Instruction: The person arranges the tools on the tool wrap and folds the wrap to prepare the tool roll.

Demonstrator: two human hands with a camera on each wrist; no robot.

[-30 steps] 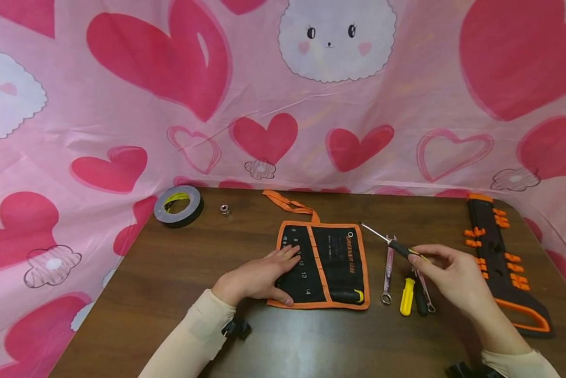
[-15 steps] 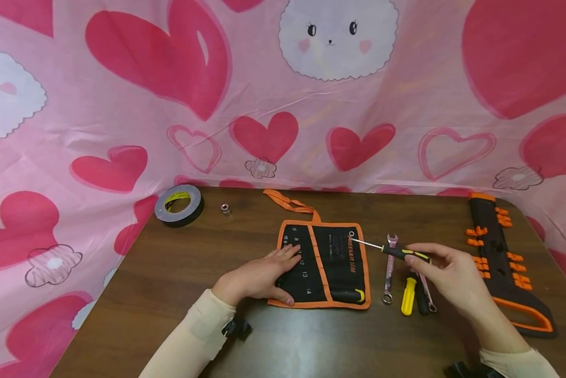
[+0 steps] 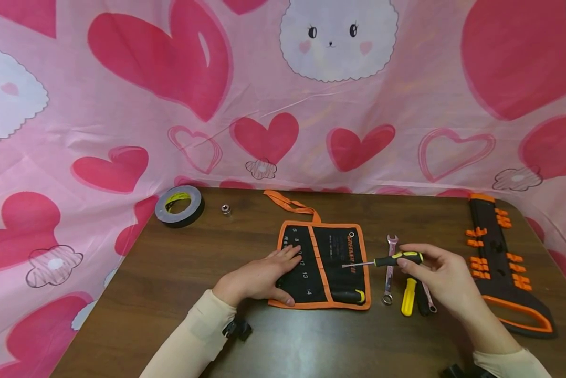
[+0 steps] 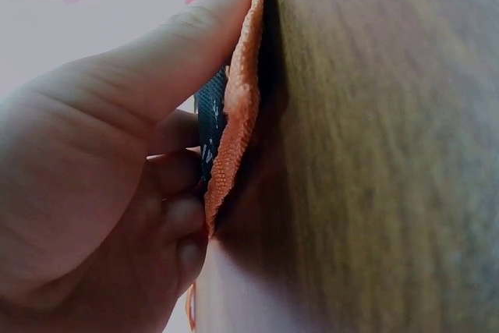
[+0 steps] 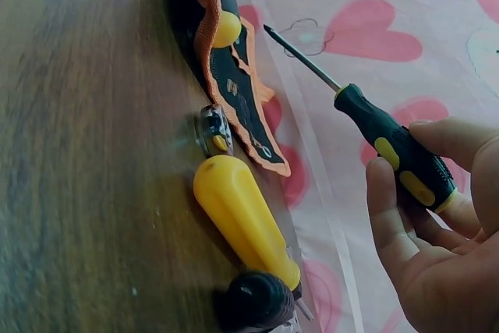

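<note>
My left hand [image 3: 259, 275] lies on the left part of a black tool pouch [image 3: 337, 247] with orange trim, fingers spread flat. In the left wrist view its thumb rests on the orange edge [image 4: 243, 87]. My right hand [image 3: 448, 283] pinches a black-and-yellow screwdriver [image 3: 397, 258] by the handle between thumb and fingers. The shaft points left over the pouch's right half in the head view. The right wrist view shows the screwdriver [image 5: 360, 113] raised above the table, tip up and away. Another black handle with a yellow end [image 3: 349, 296] sits in the pouch's lower pocket.
Right of the pouch lie a wrench [image 3: 389, 270], a yellow-handled tool [image 3: 408, 298], a black handle [image 3: 422, 302] and a second wrench [image 3: 431, 303], partly hidden. A black-and-orange rack [image 3: 493, 252] lies far right. Tape roll [image 3: 195, 207] and small metal socket [image 3: 225, 209] sit back left.
The right hand has turned the screwdriver, its tip swinging from above the pouch's upper right corner down and left over the pouch's right half. The left hand stays put.
</note>
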